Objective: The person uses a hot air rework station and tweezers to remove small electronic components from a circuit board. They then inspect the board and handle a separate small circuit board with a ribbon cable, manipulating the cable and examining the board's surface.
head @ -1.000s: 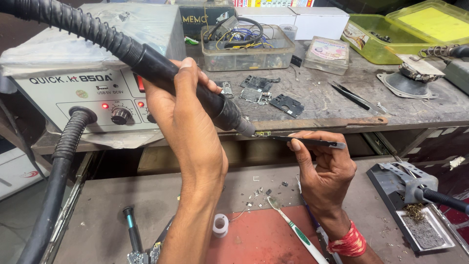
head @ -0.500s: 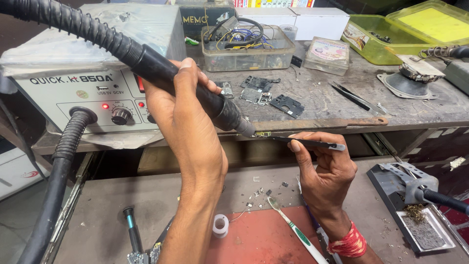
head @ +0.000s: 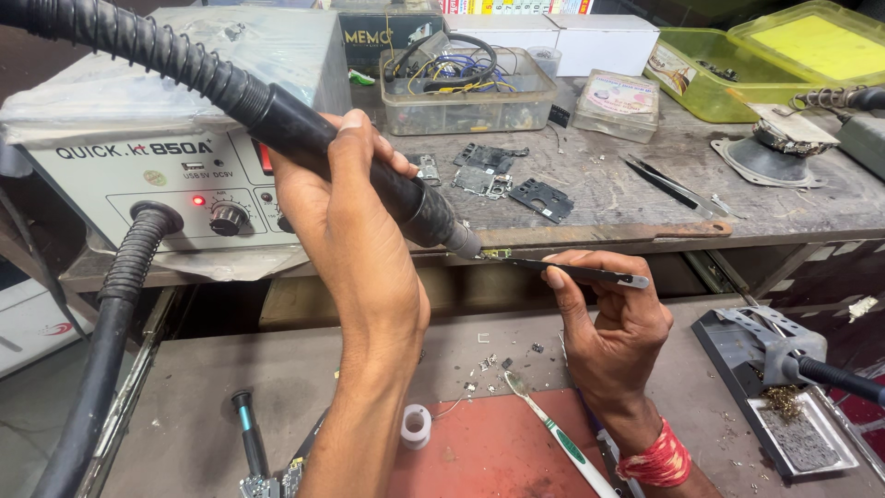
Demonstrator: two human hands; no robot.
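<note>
My left hand (head: 346, 217) grips the black handle of a hot-air gun (head: 369, 175) whose ribbed hose runs up to the top left. Its metal nozzle (head: 464, 242) points down and right at a tiny part (head: 498, 253) held at the tip of dark tweezers (head: 576, 270). My right hand (head: 613, 323) pinches those tweezers level in front of the upper bench edge; a red thread band is on that wrist. Nozzle and part are almost touching.
A grey rework station (head: 175, 157) with a lit red lamp stands at the left. Circuit boards (head: 498, 175), a clear parts box (head: 461, 92) and spare tweezers (head: 668, 184) lie on the upper bench. Below are a toothbrush (head: 553, 433), solder reel (head: 416, 426), red mat (head: 498, 452) and iron stand (head: 784, 406).
</note>
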